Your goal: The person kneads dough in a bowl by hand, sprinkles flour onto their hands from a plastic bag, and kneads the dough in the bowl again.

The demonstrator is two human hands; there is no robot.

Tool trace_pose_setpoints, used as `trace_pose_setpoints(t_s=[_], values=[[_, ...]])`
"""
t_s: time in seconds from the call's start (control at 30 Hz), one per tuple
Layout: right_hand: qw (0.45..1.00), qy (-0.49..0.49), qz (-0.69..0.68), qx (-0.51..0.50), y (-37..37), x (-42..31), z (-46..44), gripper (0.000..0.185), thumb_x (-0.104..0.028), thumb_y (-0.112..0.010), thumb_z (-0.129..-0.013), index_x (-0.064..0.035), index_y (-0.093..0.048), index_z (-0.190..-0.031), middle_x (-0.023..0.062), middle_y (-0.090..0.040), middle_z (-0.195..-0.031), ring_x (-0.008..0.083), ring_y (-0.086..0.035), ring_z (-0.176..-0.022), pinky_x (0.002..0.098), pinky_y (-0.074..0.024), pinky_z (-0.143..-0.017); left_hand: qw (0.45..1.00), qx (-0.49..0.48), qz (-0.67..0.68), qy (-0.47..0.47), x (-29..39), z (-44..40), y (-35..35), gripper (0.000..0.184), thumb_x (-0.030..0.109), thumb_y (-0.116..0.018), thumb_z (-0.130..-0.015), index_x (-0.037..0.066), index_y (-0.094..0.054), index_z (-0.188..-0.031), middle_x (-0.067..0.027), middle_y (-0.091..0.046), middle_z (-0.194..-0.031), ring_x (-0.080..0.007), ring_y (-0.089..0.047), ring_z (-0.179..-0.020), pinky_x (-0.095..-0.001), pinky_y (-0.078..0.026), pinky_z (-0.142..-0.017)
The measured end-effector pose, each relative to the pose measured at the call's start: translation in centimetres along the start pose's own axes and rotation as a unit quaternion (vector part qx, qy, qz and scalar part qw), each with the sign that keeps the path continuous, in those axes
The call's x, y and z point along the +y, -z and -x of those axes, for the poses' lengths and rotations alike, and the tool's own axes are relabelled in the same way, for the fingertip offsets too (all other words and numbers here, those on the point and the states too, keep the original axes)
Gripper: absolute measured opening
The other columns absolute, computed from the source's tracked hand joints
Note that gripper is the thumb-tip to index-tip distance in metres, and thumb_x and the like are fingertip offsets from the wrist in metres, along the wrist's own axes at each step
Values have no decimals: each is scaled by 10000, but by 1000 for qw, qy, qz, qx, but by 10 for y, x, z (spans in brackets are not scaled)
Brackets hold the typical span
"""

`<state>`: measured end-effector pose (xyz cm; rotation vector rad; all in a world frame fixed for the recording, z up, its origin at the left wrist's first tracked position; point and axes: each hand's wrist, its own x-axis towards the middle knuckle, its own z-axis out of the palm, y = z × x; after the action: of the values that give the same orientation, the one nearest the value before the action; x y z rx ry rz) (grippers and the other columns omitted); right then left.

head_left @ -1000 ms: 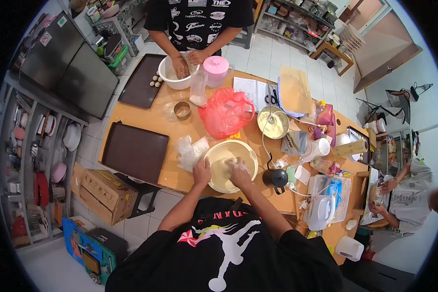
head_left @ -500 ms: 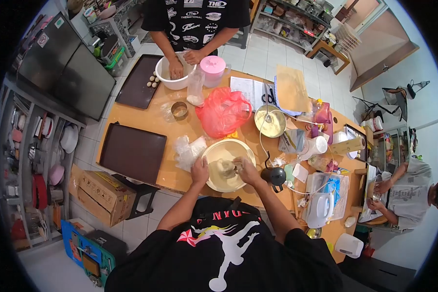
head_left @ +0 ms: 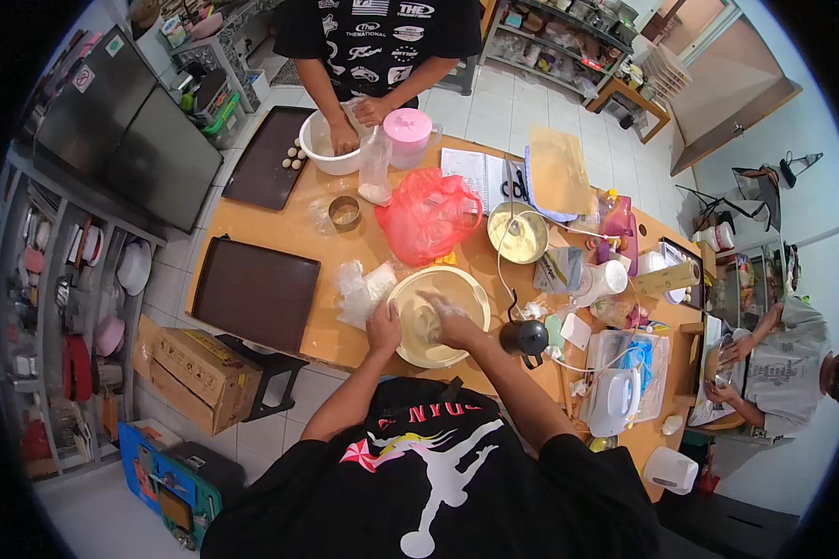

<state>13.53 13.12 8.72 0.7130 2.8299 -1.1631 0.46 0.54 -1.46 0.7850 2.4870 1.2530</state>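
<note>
A cream-coloured mixing bowl (head_left: 471, 289) sits near the front edge of the table, with a pale lump of dough (head_left: 425, 324) inside. My left hand (head_left: 383, 328) is closed on the bowl's left rim. Inside the bowl, my right hand (head_left: 451, 326) lies against the right side of the dough. Its fingers stretch toward the far left, smeared pale and slightly blurred; part of the dough is hidden beneath them. A clear plastic bag with white contents (head_left: 364, 291) lies just left of the bowl, and a red plastic bag (head_left: 426, 219) is behind it.
Dark baking trays (head_left: 256, 291) lie at the left. A black gooseneck kettle (head_left: 529, 339) stands close to my right forearm, near a metal bowl (head_left: 520, 233) and a cable. Across the table, a co-worker's hands are in a white basin (head_left: 331, 163). Another person sits at far right.
My right hand has moved slightly left and its fingers have reached out over the dough toward the far side. My left hand remains on the rim. The co-worker's hand shifts in the basin.
</note>
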Motion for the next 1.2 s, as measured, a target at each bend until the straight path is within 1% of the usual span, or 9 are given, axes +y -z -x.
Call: trace_pose_setpoints(t_s=[0.07,0.17,0.2,0.33,0.53,0.73,0.93,1.03,1.2], values=[[994,17,34,-102,0,-5,-6,646,-238,-715,-668,-153,-485,-1266,259,-469,-1204,430,-476,-1090,475,-417,-945,999,-19,-21,16,3,0,3,359,339,-452,-964,12,-571,-875,-251,-618,-841,-481,-569,-824,-555,-423,-740],[968,-66,121,-208,-16,-5,-14,794,-267,-792,-633,-172,-436,-1336,277,-452,-1254,449,-421,-1220,492,-392,-1000,1000,-11,-23,8,0,1,0,360,331,-447,-969,5,-567,-873,-254,-612,-834,-478,-569,-821,-554,-424,-733],[972,-22,176,-152,-28,1,-11,780,-289,-790,-625,-83,-441,-1291,267,-475,-1194,449,-457,-1150,498,-413,-966,1000,-3,-18,-1,-2,1,-1,360,327,-445,-970,3,-566,-873,-255,-610,-832,-477,-568,-821,-554,-423,-730],[995,0,74,-61,-48,10,-5,629,-261,-767,-661,10,-466,-1143,257,-487,-1137,438,-490,-1079,491,-436,-917,999,-28,-17,15,10,0,10,362,323,-439,-975,0,-554,-859,-261,-600,-836,-475,-558,-829,-553,-414,-727],[997,-44,49,38,-64,10,-1,463,-237,-663,-803,-23,-471,-1166,240,-546,-1061,421,-551,-995,502,-459,-863,999,-38,-15,10,7,-2,9,349,306,-447,-973,0,-541,-834,-258,-599,-813,-483,-551,-815,-553,-408,-719],[978,-174,118,-3,-71,29,-29,425,-423,-474,-925,-72,-510,-1162,216,-649,-950,417,-640,-866,520,-501,-782,999,-47,-23,6,7,-1,10,342,313,-438,-976,6,-558,-887,-264,-603,-835,-481,-554,-825,-556,-403,-733],[966,-184,170,63,-90,44,-37,433,-437,-507,-902,-45,-619,-1048,233,-661,-903,406,-642,-872,509,-494,-798,997,-67,-38,15,5,-1,10,349,325,-425,-980,9,-566,-929,-255,-613,-853,-470,-564,-847,-546,-416,-766],[958,-267,16,105,-75,21,-33,450,-367,-571,-850,-28,-564,-1147,249,-644,-950,439,-608,-944,505,-478,-836,995,-88,-39,35,3,-4,11,363,337,-415,-983,14,-576,-954,-253,-621,-877,-469,-570,-863,-537,-426,-779],[949,-245,-103,166,-74,20,-21,523,-337,-648,-789,-34,-531,-1199,278,-569,-1146,457,-533,-1073,467,-435,-934,997,-75,5,15,8,-2,13,378,351,-408,-982,18,-589,-978,-248,-630,-909,-469,-577,-880,-531,-436,-787]])
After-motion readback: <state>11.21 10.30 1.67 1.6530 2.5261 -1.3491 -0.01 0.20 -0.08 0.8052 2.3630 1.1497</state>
